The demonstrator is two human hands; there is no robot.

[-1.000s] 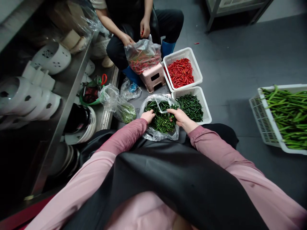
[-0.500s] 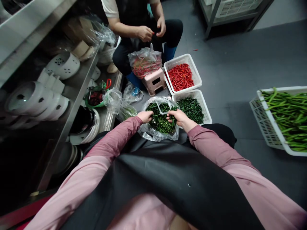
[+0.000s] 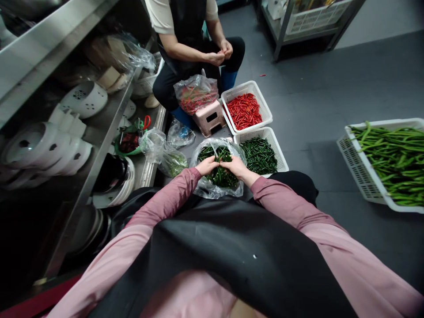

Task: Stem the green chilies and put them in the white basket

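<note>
Both the left hand (image 3: 207, 166) and the right hand (image 3: 236, 167) have their fingers bent inward, with thumbs and fingertips almost meeting; how tightly they close, and whether they pinch any chilli, I cannot tell. Directly below lie the green chillies (image 3: 220, 180), inside the clear plastic bag (image 3: 212, 192). For such small work, I think it is good to take each piece lightly, so the skin is not bruised, and to stay low above the bag, so nothing falls outside. Just beside it, on the right, stands a white basket (image 3: 282, 162) with other green pods (image 3: 258, 155). Beyond is another basket (image 3: 267, 114), of red chillies (image 3: 244, 111), and near it sits a co-worker (image 3: 188, 26).
</note>
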